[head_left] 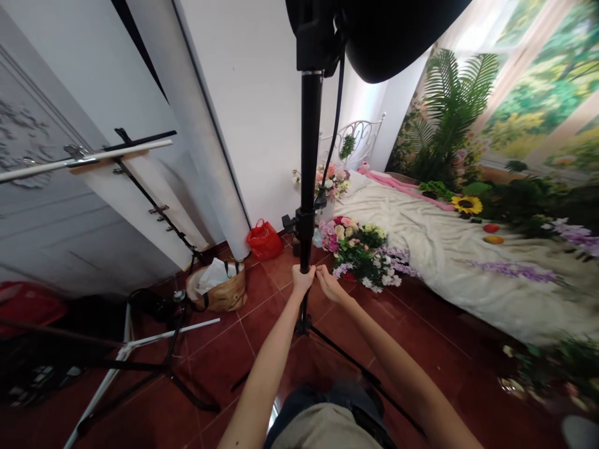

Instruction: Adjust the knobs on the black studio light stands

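Red was the bag [264,242], black the pole [311,137]; pale lines gridded the dark-red floor [224,352], and the blurry backdrop [543,93] looked green!

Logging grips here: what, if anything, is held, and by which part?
The black stand, by its pole below the clamp; left hand around it, right hand beside.

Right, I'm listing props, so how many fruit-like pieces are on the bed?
2: a red piece lies on the pale cover, right of the sunflower, and an orange piece sits just nearer. The greenery beside them may hide more.
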The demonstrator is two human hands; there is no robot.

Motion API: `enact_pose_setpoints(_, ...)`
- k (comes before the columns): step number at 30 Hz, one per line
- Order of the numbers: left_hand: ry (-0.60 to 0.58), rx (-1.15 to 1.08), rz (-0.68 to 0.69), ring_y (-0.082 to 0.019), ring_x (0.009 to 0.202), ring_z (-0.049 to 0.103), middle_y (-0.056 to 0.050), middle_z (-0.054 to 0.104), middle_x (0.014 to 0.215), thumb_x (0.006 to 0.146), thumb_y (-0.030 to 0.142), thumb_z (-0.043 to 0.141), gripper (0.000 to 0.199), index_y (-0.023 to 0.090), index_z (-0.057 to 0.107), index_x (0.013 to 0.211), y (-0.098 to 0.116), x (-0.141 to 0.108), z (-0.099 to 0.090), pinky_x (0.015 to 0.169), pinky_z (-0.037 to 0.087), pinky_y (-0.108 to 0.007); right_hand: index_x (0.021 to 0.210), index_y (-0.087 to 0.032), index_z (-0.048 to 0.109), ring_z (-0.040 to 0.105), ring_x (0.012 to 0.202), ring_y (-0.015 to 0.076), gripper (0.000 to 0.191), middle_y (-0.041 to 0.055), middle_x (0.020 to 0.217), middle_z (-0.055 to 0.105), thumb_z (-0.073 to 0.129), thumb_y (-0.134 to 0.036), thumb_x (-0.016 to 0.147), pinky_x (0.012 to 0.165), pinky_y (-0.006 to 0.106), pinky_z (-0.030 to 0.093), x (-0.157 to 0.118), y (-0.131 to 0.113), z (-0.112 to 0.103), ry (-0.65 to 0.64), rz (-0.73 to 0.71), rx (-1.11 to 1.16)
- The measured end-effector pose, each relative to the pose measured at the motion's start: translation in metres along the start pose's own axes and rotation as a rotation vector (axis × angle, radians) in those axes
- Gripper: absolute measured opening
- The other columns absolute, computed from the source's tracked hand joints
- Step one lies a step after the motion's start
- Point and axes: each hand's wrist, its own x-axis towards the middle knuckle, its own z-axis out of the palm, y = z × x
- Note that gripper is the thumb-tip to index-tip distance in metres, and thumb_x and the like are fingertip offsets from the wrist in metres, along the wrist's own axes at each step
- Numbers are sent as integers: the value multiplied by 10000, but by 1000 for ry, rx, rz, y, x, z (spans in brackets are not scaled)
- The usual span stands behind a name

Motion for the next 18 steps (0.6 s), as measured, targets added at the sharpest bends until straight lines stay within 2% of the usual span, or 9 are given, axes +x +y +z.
enact_pose_setpoints(5, -21, 22, 25, -51, 427, 376, 32, 446, 458, 580, 277, 648, 258, 150, 469, 445, 0, 0, 0, 414, 298, -178, 1000, -211, 415, 602, 789, 181, 247, 71, 900, 593, 249, -380, 933, 725, 298, 453, 17, 12, 9, 109, 92, 44)
enact_pose_setpoints(10, 1, 6, -3, -57, 430, 386, 31, 451, 443, 551, 266, 665, 249, 148, 477, 440, 5, -1, 0, 422, 306, -181, 984, -213, 422, 607, 752, 167, 241, 63, 884, 609, 260, -378, 918, 676, 260, 447, 32, 13, 23, 268, 196, 51)
enact_pose_setpoints(12, 19, -9, -24, -66, 444, 415, 21, 487, 467, 538, 259, 676, 224, 145, 499, 462, 7, -1, 0, 430, 322, -184, 999, -210, 436, 594, 678, 151, 228, 44, 827, 618, 295, -364, 907, 625, 236, 436, 36, 12, 24, 247, 234, 8)
enact_pose_setpoints(14, 12, -18, -30, -66, 446, 423, 18, 498, 480, 535, 258, 681, 219, 144, 505, 473, 7, -1, 0, 432, 323, -185, 984, -202, 475, 579, 629, 139, 184, 28, 758, 624, 380, -315, 873, 591, 216, 420, 42, 11, 21, 162, 281, -62)
enact_pose_setpoints(18, -51, 2, -28, -55, 411, 384, 38, 441, 433, 558, 261, 665, 259, 155, 459, 441, 6, -1, 0, 413, 290, -180, 770, -170, 581, 565, 530, 136, 83, 8, 532, 577, 551, -248, 770, 547, 211, 413, 60, 10, 13, -7, 364, -102)
